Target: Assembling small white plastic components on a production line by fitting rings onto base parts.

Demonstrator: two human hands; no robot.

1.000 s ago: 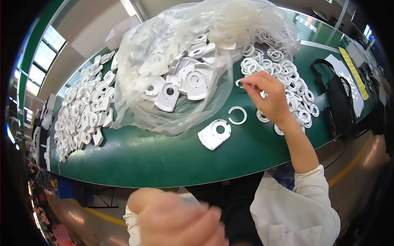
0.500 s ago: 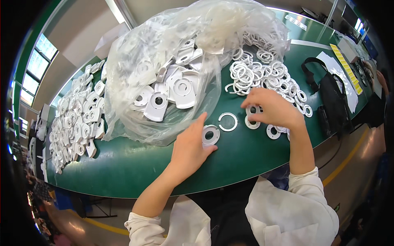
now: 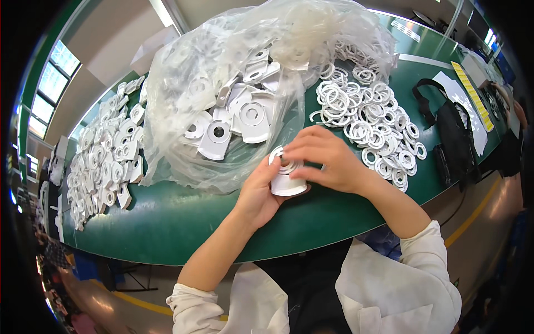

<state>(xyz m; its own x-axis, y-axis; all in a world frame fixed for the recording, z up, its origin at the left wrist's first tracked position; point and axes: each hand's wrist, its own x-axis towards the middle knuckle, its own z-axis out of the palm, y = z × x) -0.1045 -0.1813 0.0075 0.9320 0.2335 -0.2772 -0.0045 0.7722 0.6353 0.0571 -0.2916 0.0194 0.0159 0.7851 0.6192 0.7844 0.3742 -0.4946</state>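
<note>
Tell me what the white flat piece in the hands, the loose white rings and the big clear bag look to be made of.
White flat keyhole-shaped piece, held by both hands: apparently moulded plastic, matte, with even colour and crisp edges.
Loose white rings piled on the table: likely plastic or rubber; the look leaves it open.
Big clear bag: thin plastic film, glossy and crinkled, contents showing through.

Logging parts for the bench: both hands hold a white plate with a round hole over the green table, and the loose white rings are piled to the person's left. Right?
Not quite. The head view shows the loose white rings piled to the person's right. Both the left hand and right hand do hold the white plate over the green table.
</note>
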